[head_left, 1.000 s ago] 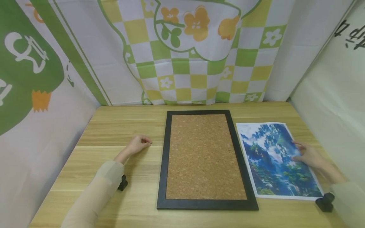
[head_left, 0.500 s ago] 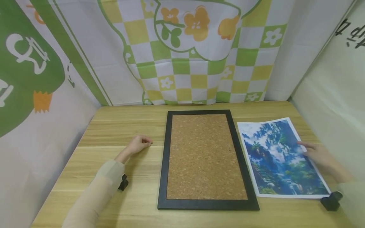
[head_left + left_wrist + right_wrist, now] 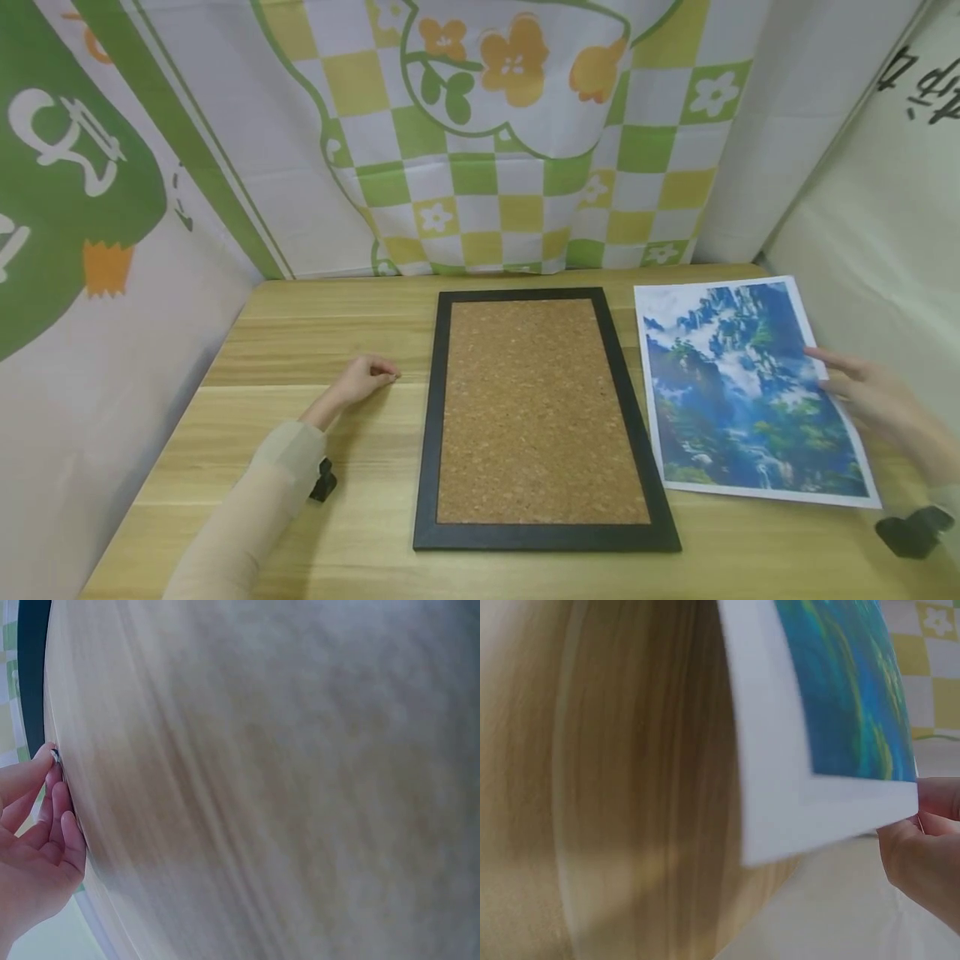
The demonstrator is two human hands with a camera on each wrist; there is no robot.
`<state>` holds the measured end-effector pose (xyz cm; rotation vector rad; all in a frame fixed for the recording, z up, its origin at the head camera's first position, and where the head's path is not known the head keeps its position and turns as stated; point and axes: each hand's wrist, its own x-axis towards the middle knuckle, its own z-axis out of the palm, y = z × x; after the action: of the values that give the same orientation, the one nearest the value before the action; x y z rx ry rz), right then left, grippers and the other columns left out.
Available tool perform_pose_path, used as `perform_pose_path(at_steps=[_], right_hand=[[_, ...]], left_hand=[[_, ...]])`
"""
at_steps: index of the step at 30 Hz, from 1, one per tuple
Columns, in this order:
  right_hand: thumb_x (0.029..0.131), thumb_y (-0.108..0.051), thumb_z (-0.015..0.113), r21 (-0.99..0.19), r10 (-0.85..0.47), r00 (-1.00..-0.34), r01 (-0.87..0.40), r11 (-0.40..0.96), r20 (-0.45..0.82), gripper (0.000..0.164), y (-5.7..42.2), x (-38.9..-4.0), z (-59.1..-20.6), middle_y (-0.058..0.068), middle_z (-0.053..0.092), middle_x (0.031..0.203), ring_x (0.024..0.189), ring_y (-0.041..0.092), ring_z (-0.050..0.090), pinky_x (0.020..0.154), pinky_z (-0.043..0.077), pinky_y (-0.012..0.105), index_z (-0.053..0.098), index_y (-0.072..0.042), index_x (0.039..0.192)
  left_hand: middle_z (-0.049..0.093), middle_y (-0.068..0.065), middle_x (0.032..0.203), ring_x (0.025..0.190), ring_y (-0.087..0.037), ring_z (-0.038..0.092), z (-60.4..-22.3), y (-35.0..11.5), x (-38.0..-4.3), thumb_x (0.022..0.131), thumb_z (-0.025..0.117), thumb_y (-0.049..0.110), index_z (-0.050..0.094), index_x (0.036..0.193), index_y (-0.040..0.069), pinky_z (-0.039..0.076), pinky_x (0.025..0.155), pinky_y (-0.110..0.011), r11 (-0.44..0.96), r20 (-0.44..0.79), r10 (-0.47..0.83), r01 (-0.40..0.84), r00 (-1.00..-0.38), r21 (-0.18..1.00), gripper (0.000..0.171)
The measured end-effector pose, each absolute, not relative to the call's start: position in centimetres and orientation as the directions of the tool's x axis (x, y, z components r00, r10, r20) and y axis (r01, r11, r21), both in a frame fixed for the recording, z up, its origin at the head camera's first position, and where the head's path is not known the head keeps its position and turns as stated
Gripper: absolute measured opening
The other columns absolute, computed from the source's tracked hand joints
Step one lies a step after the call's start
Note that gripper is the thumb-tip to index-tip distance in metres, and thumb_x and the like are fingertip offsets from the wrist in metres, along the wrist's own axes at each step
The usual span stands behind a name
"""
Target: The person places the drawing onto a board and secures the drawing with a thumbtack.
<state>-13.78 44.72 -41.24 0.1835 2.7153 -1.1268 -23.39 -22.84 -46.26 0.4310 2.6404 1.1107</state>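
Observation:
My left hand point(image 3: 358, 380) is low over the table, left of the black-framed cork board point(image 3: 540, 408). Between its thumb and fingertip it pinches a small silvery thing point(image 3: 54, 756), too little in sight to tell its kind. To the right of the board, my right hand point(image 3: 870, 392) grips the right edge of a printed landscape picture point(image 3: 738, 392) with mountains, mist and a waterfall. In the right wrist view a white-bordered corner of the picture point(image 3: 840, 712) stands up off the wood, with thumb and fingers point(image 3: 911, 859) at its edge.
The cork board lies flat mid-table, its black frame point(image 3: 547, 537) right beside the picture's left edge. The wooden table point(image 3: 225, 467) meets a checked, flowered cloth point(image 3: 517, 200) at the back. Pale cloth walls point(image 3: 885, 275) close in both sides.
The picture has come up off the table and moved right and away from me in my right hand, which now holds its edge. My left hand has stayed in place.

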Motion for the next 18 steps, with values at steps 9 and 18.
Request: perform_pose_path(at_steps=[9, 18], right_hand=[[0.098, -0.035, 0.035, -0.745, -0.028, -0.982, 0.123, 0.655, -0.187, 0.052, 43.1, -14.8, -39.3, -0.007, -0.002, 0.151, 0.136, 0.038, 0.007, 0.097, 0.034, 0.014, 0.015, -0.030, 0.146], [0.099, -0.023, 0.036, -0.809, -0.079, -0.991, 0.042, 0.586, -0.109, 0.051, 41.6, -14.6, -36.1, -0.025, 0.004, 0.146, 0.127, -0.010, 0.015, 0.093, 0.023, 0.001, 0.016, -0.030, 0.146]], left_hand=[[0.063, -0.020, 0.106, 0.098, -0.032, 0.058, -46.4, -22.9, -23.6, 0.091, 0.052, 0.005, 0.065, 0.101, -0.004, 0.048, 0.085, -0.040, 0.673, -0.132, 0.345, 0.147, -0.929, 0.725, 0.019], [0.064, -0.020, 0.105, 0.098, -0.030, 0.057, -46.5, -22.8, -23.7, 0.091, 0.053, 0.005, 0.066, 0.101, -0.003, 0.047, 0.085, -0.041, 0.684, -0.133, 0.329, 0.139, -0.935, 0.717, 0.019]])
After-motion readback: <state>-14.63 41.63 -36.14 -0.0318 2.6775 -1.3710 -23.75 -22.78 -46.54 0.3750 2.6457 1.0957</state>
